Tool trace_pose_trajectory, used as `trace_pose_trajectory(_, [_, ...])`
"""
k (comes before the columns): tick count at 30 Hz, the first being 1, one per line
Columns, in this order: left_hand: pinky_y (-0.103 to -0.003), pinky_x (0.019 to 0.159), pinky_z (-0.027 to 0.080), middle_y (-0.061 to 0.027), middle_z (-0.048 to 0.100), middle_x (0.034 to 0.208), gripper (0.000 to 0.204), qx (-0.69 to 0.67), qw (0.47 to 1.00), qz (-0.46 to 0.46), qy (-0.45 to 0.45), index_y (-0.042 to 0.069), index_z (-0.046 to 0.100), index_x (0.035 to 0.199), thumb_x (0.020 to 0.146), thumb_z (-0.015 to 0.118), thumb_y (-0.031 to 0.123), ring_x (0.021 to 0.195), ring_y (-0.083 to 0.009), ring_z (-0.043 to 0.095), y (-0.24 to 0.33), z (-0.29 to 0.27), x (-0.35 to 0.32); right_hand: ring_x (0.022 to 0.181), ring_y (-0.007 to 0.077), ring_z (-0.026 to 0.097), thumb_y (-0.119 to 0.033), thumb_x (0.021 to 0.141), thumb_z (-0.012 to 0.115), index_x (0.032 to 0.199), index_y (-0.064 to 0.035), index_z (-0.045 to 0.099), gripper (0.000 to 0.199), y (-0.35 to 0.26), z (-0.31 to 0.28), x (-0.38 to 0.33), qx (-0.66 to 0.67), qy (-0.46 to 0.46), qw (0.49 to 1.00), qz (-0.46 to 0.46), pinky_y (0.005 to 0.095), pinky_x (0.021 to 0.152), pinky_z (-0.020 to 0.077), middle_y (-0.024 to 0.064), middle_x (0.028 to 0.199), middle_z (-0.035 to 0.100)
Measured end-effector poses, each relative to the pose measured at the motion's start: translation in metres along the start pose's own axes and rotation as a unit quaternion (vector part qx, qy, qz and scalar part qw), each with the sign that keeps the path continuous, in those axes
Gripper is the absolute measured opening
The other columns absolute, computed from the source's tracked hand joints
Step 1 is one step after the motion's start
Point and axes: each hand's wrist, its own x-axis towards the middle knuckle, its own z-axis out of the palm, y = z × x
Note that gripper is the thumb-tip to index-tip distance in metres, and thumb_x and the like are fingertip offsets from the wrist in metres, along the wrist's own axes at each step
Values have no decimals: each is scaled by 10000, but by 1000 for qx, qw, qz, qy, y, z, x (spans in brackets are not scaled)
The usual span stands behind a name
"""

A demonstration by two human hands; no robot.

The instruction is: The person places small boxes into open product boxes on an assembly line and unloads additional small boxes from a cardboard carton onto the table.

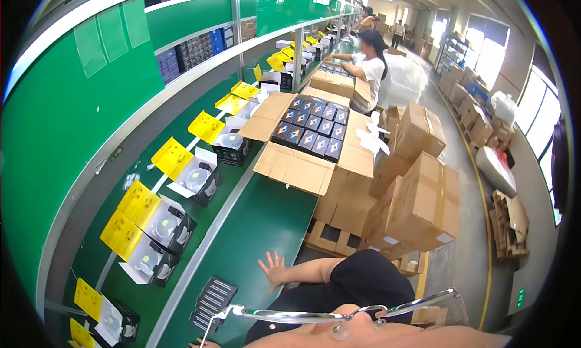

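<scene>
Right now my left hand (273,269) lies flat with the fingers spread wide on the green conveyor belt (254,227), low in the middle of the frame, gripping nothing. My right hand barely shows: only what may be fingertips at the very bottom edge, so I cannot tell whether it is open or closed. Nearest to both, at the lower left of centre, a dark ribbed tray (213,301) rests on the belt, apart from my left hand. Further up the belt, in the middle of the frame, an open cardboard carton (296,166) holds rows of small dark boxes (313,129). Along the left side, open black boxes with white inserts and yellow leaflets (163,222) stand in a line. Stacked brown cartons (417,209) sit to the right on the floor. Another person in a white shirt (370,69) works at the upper centre.
</scene>
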Motion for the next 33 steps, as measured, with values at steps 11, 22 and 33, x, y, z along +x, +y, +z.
trace_pose_trajectory(11, [-630,1044,329,-223,553,1297,506,-64,997,39,-10,22,567,1216,932,582,440,1203,-431,514,-20,-16,3,1428,555,-168,-591,470,909,1559,-223,-161,1571,-9,8,-17,33,14,999,5,731,1095,90,267,1576,-247])
trace_pose_trajectory(22, [-617,1040,340,-222,544,1312,510,-112,992,60,-9,20,565,1222,928,593,435,1220,-421,504,-54,-24,2,1429,559,-154,-677,522,851,1546,-176,-201,1551,-28,8,-46,-3,13,1000,17,707,1110,97,293,1564,-249])
trace_pose_trajectory(33, [-605,1036,350,-220,535,1326,514,-130,990,57,-16,18,562,1228,925,603,431,1237,-410,494,-82,-41,11,1430,565,-134,-680,550,838,1558,-173,-168,1511,-56,3,-76,-7,-7,1000,9,705,1109,114,301,1569,-222])
